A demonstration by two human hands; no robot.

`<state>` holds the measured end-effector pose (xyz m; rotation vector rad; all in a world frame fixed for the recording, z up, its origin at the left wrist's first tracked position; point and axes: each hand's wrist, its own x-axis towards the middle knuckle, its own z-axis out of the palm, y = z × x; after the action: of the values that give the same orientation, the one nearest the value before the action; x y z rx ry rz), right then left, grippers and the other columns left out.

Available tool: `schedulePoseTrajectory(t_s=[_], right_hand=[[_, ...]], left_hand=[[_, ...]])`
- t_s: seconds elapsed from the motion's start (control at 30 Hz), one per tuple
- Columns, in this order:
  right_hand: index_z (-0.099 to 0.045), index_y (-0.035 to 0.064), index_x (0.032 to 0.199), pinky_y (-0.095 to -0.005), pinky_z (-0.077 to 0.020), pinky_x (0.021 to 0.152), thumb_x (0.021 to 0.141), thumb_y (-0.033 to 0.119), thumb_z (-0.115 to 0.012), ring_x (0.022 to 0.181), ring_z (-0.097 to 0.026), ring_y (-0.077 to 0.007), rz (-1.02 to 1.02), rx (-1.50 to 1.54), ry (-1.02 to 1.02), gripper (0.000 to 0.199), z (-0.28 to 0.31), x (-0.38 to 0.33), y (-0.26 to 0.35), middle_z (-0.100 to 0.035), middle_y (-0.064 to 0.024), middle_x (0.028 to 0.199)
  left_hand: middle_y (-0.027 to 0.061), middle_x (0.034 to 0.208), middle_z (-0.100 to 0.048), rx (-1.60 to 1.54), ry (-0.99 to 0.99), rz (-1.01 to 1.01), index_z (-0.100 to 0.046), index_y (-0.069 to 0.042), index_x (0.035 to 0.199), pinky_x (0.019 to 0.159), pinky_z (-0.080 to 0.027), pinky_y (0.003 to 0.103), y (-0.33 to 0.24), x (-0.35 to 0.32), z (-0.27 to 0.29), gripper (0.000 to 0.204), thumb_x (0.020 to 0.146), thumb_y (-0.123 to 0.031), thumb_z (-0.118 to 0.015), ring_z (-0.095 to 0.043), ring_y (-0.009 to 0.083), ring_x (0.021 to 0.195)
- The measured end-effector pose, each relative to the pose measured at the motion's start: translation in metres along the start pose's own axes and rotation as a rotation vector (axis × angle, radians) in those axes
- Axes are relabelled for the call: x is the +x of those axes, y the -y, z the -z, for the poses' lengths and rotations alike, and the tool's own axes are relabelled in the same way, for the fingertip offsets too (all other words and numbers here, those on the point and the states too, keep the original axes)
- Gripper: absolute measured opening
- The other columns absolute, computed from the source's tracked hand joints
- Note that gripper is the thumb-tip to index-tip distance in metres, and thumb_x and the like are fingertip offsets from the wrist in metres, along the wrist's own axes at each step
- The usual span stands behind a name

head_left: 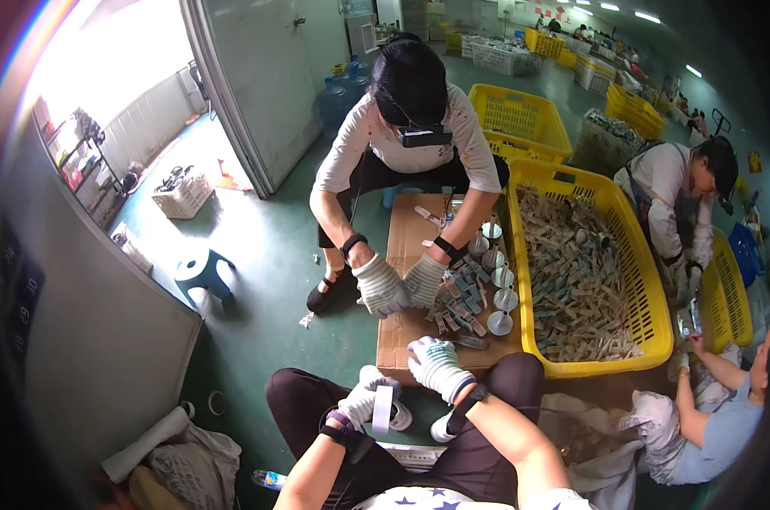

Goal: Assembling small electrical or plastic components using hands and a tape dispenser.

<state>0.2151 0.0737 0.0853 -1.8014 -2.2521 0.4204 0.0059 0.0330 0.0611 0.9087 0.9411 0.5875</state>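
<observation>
My left hand (361, 403), in a white striped knit glove, is closed around a pale, narrow rectangular piece (382, 410) above my lap. My right hand (438, 367), gloved alike, hovers at the near edge of a brown cardboard surface (399, 342); its fingers are curled together and what they pinch does not show. On the cardboard lies a pile of small flat clear-and-bluish pieces (460, 299). Beside it runs a row of whitish round-topped pieces (500, 323). Across from me, a person's two gloved hands (393, 287) meet over the cardboard.
A yellow basket (664, 344) full of similar small pieces stands right of the cardboard. Two more people work at the right beside another yellow basket (733, 289). A blue stool (203, 276), sacks (194, 467) and a ring-shaped roll (217, 403) are on the left floor.
</observation>
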Motion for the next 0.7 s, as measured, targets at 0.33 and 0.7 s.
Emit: schedulePoseTrajectory(t_s=[0.33, 0.7], right_hand=[[-0.069, 0.0065, 0.094, -0.0461, -0.0545, 0.072, 0.087, 0.027, -0.059, 0.088, -0.069, -0.0346, 0.255, 0.174, 0.337, 0.024, 0.006, 0.012, 0.023, -0.070, -0.0161, 0.094], [-0.064, 0.0007, 0.108, -0.0321, -0.0500, 0.079, 0.096, 0.030, -0.059, 0.089, -0.065, -0.0181, 0.040, 1.644, 0.221, 0.032, -0.020, 0.015, 0.009, -0.069, -0.0116, 0.100]], left_hand=[[0.0085, 0.107, -0.068, 0.176, 0.101, -0.110, -0.064, 0.000, 0.113, 0.093, -0.052, 0.032, -0.089, -0.015, -0.013, 0.027, 0.086, 0.001, -0.068, -0.064, 0.0168, 0.099], [0.0027, 0.121, -0.064, 0.327, -0.103, -0.232, -0.060, -0.005, 0.126, 0.097, -0.046, 0.029, -0.134, 0.027, 0.003, 0.049, 0.079, 0.002, -0.073, -0.059, 0.0127, 0.108]])
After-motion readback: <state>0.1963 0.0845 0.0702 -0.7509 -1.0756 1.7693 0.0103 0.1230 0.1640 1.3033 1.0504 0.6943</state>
